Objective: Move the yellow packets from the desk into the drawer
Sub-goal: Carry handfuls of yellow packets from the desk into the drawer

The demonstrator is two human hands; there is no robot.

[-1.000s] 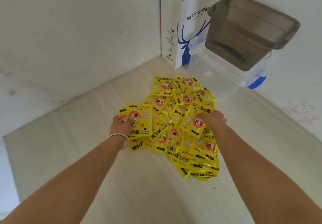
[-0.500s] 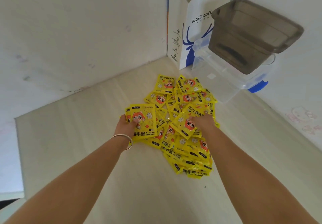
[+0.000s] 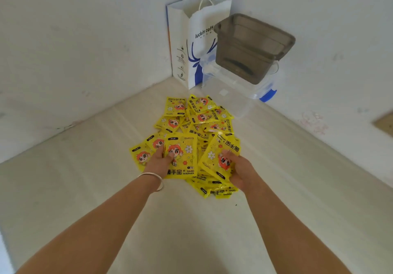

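A heap of several yellow hand-warmer packets lies on the pale desk near the wall corner. My left hand, with a silver bangle at the wrist, grips one yellow packet by its left edge, thumb on its face, lifted above the heap. My right hand holds a second yellow packet, tilted, fingers on its lower right side. No drawer is in view.
In the corner stands a white and blue paper bag. Beside it a smoky brown plastic box rests on a clear tub with a blue clasp. White walls border the desk at the back and right.
Both hands have drawn back toward me, each raising a packet off the heap. The left packet stands more upright and the right one has tilted up.
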